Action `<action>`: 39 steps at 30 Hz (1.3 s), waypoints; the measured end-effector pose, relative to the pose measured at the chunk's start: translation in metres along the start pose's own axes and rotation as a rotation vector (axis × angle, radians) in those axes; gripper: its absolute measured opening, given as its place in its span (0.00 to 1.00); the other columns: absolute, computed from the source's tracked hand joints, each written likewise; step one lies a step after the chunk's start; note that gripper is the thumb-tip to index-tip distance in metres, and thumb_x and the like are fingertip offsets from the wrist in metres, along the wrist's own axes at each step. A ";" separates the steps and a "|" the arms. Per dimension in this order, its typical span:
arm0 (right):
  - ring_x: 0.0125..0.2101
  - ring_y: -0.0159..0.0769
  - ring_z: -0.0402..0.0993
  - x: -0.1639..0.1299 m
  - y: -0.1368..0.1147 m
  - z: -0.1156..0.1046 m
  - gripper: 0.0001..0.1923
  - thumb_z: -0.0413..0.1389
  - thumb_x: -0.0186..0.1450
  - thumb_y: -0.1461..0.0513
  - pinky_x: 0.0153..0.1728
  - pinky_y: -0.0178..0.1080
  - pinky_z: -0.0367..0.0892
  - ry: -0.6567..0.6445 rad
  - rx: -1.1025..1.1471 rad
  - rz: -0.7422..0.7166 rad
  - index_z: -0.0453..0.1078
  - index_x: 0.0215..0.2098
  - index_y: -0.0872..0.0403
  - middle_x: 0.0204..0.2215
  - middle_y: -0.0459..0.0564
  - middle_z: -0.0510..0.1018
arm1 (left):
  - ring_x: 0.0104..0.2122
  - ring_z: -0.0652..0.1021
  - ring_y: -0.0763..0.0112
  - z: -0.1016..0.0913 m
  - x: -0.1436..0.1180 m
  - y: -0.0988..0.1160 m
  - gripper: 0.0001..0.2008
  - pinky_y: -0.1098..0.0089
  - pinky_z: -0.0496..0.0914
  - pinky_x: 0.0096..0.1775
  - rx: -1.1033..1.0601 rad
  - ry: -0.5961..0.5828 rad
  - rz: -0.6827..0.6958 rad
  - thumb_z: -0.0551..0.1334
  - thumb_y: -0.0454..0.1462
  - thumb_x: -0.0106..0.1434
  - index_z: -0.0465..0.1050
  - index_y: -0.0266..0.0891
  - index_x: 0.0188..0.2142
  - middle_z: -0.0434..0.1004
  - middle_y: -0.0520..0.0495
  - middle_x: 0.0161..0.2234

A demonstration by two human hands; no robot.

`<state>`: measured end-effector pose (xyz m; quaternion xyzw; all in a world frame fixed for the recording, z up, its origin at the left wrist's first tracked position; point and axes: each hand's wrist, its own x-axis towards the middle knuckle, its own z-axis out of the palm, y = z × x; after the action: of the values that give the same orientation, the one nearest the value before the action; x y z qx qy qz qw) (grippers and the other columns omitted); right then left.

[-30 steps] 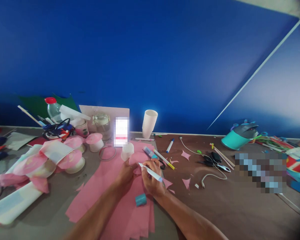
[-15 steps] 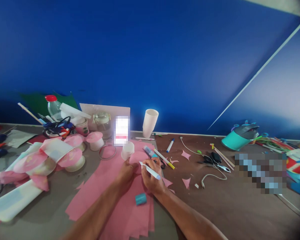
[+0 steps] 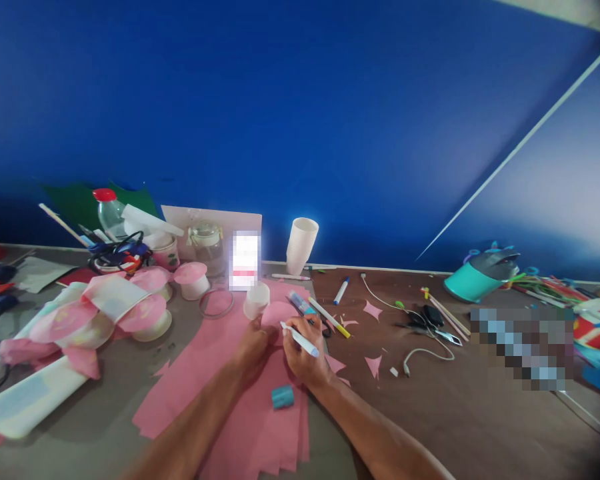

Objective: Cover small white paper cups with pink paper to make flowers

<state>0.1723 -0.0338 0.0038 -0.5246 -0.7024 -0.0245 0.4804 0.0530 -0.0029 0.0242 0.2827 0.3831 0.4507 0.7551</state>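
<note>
A white marker (image 3: 303,340) rests in the grip of my right hand (image 3: 305,363), its tip pointing up and left at a round pink paper piece (image 3: 279,313). My left hand (image 3: 254,343) pinches the lower left edge of that piece, its fingertips partly hidden. Just beyond my left hand stands a white paper cup (image 3: 257,303). Under both hands lie several pink paper sheets (image 3: 220,387). A teal cylinder (image 3: 283,397), perhaps a tape roll or glue cap, sits on them near my right wrist.
Pink-topped paper cups (image 3: 193,280) crowd the left side. A glass jar (image 3: 206,243), a blurred bright screen (image 3: 245,260) and a cup stack (image 3: 301,243) stand along the blue wall. Rightward lie a blue-tipped marker (image 3: 341,291), pink scraps (image 3: 373,310), a white cable (image 3: 430,352) and a teal container (image 3: 475,277).
The marker in my right hand has tilted very slightly. Both hands stay at the pink paper piece, and the whole view has shifted a little.
</note>
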 end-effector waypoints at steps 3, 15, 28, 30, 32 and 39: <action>0.25 0.35 0.74 0.000 0.001 0.000 0.08 0.47 0.69 0.66 0.47 0.44 0.60 -0.005 -0.005 -0.005 0.64 0.33 0.50 0.25 0.43 0.78 | 0.21 0.67 0.78 -0.001 0.000 -0.001 0.13 0.73 0.70 0.27 0.030 -0.009 0.035 0.62 0.26 0.44 0.68 0.37 0.31 0.64 0.59 0.20; 0.25 0.36 0.73 0.002 0.001 -0.002 0.09 0.46 0.70 0.66 0.45 0.45 0.61 -0.001 -0.020 -0.030 0.63 0.32 0.51 0.25 0.44 0.77 | 0.24 0.70 0.75 -0.009 0.008 -0.006 0.08 0.72 0.74 0.30 0.035 -0.049 0.034 0.62 0.26 0.46 0.71 0.37 0.27 0.68 0.54 0.22; 0.25 0.37 0.73 0.000 0.003 0.000 0.07 0.47 0.69 0.66 0.44 0.45 0.62 0.016 -0.083 -0.053 0.63 0.35 0.50 0.25 0.44 0.77 | 0.21 0.71 0.74 -0.003 0.005 0.001 0.07 0.73 0.73 0.26 -0.010 -0.057 0.011 0.65 0.27 0.45 0.68 0.38 0.21 0.69 0.54 0.18; 0.25 0.37 0.73 0.000 0.004 0.001 0.07 0.47 0.69 0.66 0.44 0.45 0.62 0.014 -0.098 -0.062 0.63 0.35 0.51 0.25 0.44 0.77 | 0.21 0.71 0.75 -0.003 0.004 0.002 0.08 0.73 0.73 0.26 -0.023 -0.057 0.004 0.65 0.28 0.45 0.67 0.38 0.21 0.68 0.55 0.18; 0.26 0.37 0.73 0.000 0.004 0.002 0.07 0.47 0.69 0.67 0.43 0.44 0.62 0.014 -0.101 -0.071 0.63 0.34 0.51 0.25 0.44 0.77 | 0.20 0.70 0.75 -0.003 0.003 0.003 0.08 0.73 0.73 0.26 -0.032 -0.049 0.001 0.65 0.27 0.45 0.67 0.37 0.21 0.67 0.56 0.18; 0.31 0.39 0.72 -0.001 0.004 -0.009 0.08 0.48 0.71 0.63 0.41 0.44 0.66 0.139 0.048 0.034 0.68 0.39 0.51 0.30 0.48 0.77 | 0.18 0.68 0.79 -0.001 0.004 0.003 0.11 0.70 0.76 0.32 -0.106 -0.025 0.004 0.67 0.27 0.44 0.65 0.38 0.20 0.64 0.59 0.16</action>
<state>0.1815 -0.0378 0.0058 -0.5217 -0.6589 -0.0359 0.5408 0.0518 0.0027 0.0247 0.2487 0.3485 0.4680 0.7731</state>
